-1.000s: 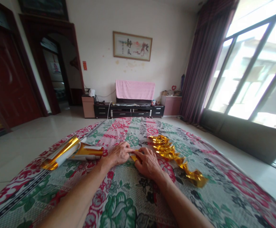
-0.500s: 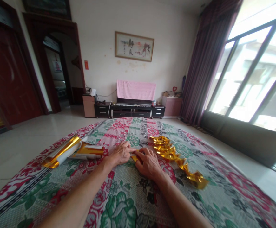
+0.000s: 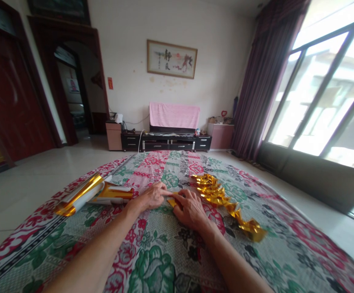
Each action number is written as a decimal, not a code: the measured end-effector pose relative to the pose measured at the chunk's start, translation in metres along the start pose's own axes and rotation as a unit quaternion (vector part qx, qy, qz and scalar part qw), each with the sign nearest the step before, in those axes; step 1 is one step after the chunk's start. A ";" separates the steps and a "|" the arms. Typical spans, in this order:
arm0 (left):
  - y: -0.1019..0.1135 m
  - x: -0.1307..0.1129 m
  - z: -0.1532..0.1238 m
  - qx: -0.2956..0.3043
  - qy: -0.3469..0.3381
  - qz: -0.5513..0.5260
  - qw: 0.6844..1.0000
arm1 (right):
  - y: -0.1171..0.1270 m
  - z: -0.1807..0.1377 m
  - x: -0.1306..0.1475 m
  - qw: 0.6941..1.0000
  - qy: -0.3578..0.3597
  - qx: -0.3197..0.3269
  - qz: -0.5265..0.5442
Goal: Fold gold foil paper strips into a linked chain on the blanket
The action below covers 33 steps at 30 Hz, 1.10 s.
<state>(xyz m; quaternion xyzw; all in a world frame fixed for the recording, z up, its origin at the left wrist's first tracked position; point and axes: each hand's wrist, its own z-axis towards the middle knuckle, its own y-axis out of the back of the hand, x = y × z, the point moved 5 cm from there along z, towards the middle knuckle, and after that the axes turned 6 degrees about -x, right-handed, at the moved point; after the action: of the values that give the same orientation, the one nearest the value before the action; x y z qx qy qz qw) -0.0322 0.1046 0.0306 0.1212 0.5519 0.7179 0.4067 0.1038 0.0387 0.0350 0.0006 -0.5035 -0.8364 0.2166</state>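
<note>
Both my hands rest side by side on a floral cloth (image 3: 164, 260) that covers the table. My left hand (image 3: 151, 197) and my right hand (image 3: 189, 210) are closed, pinching a small piece of gold foil paper (image 3: 172, 201) between their fingertips. Most of that piece is hidden under my fingers. A row of folded gold foil pieces (image 3: 219, 197) runs from the middle back to the right of my right hand. Left of my left hand lies a curled stack of gold foil sheets (image 3: 88, 194) with white backs.
The table's curved edge falls away on the left and right to a pale tiled floor (image 3: 27, 183). Across the room stand a low dark cabinet (image 3: 164, 142) with a pink cloth, a framed picture, dark curtains and a large window.
My hands stay in the same place, with only slight finger movement on the gold foil piece. The camera has shifted very little.
</note>
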 end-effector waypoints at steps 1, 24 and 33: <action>0.001 -0.001 0.000 0.001 0.000 0.006 1.000 | 0.000 0.000 0.000 1.000 0.002 -0.002 0.001; 0.016 -0.010 0.003 0.032 0.131 -0.039 0.990 | -0.003 0.000 -0.004 1.000 0.008 -0.017 0.011; 0.007 -0.022 0.005 0.047 0.109 0.031 0.992 | -0.002 0.002 -0.005 0.999 0.002 -0.026 0.034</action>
<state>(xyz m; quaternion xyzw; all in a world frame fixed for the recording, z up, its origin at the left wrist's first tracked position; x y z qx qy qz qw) -0.0187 0.0921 0.0449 0.0785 0.6224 0.7121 0.3152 0.1070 0.0428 0.0326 -0.0201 -0.4809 -0.8414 0.2456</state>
